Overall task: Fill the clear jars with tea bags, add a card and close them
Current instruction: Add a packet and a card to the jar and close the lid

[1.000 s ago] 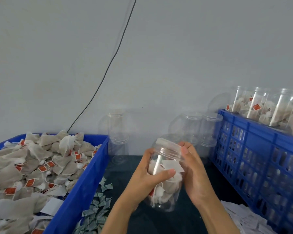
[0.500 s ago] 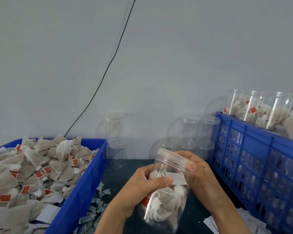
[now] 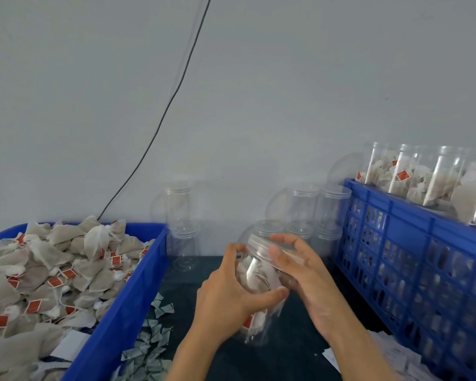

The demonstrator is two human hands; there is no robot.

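Jar (image 3: 261, 292) held in both hands' grip, tilted.

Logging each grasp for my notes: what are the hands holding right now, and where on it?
One filled clear jar: the left hand wraps its body, the right hand grips the lid at the top.

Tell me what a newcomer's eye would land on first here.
First, the two hands in the centre foreground: the left hand wraps the body of a clear jar packed with tea bags, while the right hand covers its lid. Next, the blue bin at left, heaped with loose tea bags. At right, filled jars top a blue crate.
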